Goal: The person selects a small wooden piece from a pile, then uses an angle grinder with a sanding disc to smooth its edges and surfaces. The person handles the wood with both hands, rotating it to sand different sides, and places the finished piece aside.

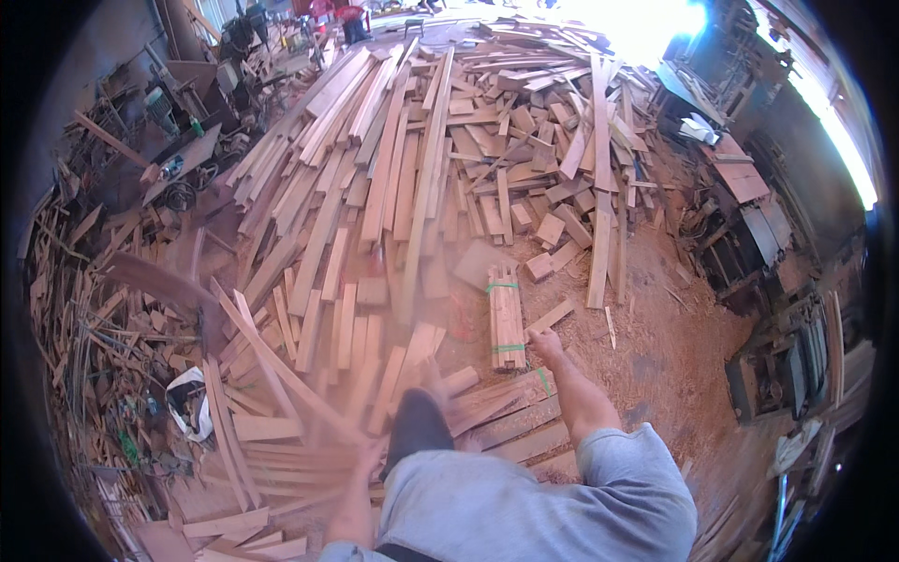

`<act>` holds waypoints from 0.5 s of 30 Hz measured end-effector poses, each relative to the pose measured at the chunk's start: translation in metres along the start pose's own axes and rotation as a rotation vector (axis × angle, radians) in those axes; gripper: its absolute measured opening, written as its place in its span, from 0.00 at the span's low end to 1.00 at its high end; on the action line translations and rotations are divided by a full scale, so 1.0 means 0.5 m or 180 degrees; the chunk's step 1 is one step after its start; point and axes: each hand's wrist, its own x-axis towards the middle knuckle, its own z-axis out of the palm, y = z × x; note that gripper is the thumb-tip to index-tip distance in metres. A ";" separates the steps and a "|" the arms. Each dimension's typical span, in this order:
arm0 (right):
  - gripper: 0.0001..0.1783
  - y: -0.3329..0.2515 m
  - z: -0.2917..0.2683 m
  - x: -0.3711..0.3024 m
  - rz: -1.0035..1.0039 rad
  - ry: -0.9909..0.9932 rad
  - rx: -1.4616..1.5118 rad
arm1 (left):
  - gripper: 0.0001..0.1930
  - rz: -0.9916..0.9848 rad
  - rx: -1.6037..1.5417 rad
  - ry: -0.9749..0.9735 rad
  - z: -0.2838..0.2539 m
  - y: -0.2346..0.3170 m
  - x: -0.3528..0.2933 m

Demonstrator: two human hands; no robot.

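My right hand (541,347) is closed in a fist beside a bundle of wooden strips (506,323) bound with green bands. Just past the fist lies a short wood piece (552,317); whether my fingers grip it or something smaller is hidden. My left hand (369,456) is low and smeared by motion, at the near end of a long narrow board (281,361). Its fingers do not show clearly. Between my arms, my dark-clad knee (417,426) juts forward. More boards (520,426), with a green band across one, lie under my right forearm.
A large heap of loose planks (393,159) and short offcuts (552,178) spreads ahead. Sawdust (655,347) covers the floor at right, beside dark machinery (768,375). Scrap wood, a white sack (190,405) and machine parts crowd the left. A person (352,21) is far back.
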 end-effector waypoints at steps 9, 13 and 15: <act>0.26 -0.117 0.184 0.128 0.1144 -0.0843 -0.0280 | 0.19 -0.1196 0.0010 -0.0152 -0.089 0.032 0.277; 0.24 -0.170 0.194 0.213 0.1195 -0.0554 -0.0507 | 0.20 -0.0599 0.0670 -0.0093 -0.149 0.289 0.417; 0.23 -0.241 0.221 0.259 0.1329 -0.0618 -0.0508 | 0.20 -0.0291 0.0703 0.0129 -0.192 0.431 0.513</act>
